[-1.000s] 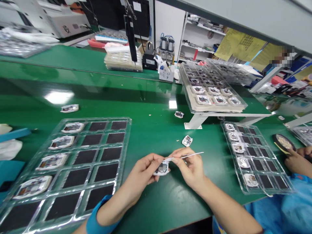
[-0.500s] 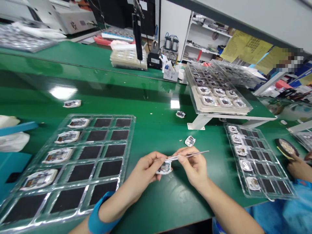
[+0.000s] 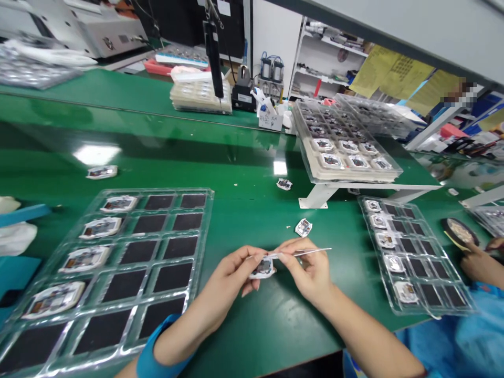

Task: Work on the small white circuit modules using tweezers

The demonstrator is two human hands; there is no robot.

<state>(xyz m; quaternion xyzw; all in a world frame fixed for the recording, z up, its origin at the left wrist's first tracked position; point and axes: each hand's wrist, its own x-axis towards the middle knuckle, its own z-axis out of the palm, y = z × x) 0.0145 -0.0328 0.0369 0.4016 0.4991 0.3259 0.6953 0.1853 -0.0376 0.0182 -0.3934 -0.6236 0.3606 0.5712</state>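
Between the thumb and fingers of my left hand (image 3: 236,270) is a small white-framed electronic module (image 3: 263,269), its circuit side facing up, held just above the green bench. My right hand (image 3: 307,270) is closed on a pair of thin metal tweezers (image 3: 315,251), whose handle end sticks out to the right. The front of the tweezers and my right fingertips meet the module's upper edge; the exact tip is too small to make out. Just beyond my hands, a similar loose module (image 3: 303,228) lies on the bench, with a tiny pale piece (image 3: 288,227) beside it.
At left lies a clear compartment tray (image 3: 209,231) with modules in its left column. Another tray (image 3: 418,231) lies at right. Stacked trays (image 3: 346,173) stand on a raised shelf. An electric screwdriver (image 3: 213,58) hangs at the back. A co-worker's hand (image 3: 478,262) touches a round dish (image 3: 460,232).
The view has shifted slightly, so the bench items sit a little further left. My hands stay together at the module; the tweezers lie a little flatter.
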